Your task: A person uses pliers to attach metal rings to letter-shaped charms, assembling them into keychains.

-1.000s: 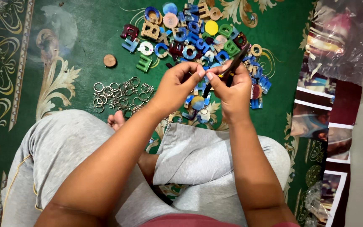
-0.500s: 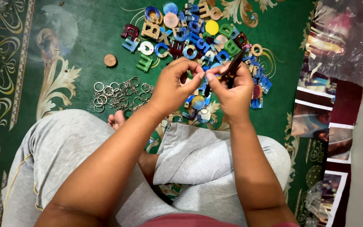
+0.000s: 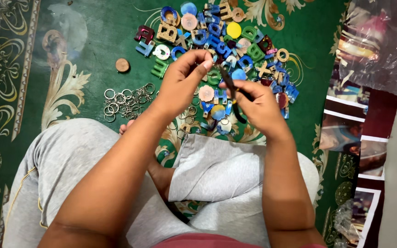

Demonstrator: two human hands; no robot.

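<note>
Black pliers are gripped in the right hand, while the left hand pinches a small piece at their tip, too small to identify. Both hands hover just above the colourful letter charms; metal rings lie left of them, within easy reach.

Green patterned carpet, pile of coloured letter pcs, metal key rings, wooden disc, photo prints
</note>
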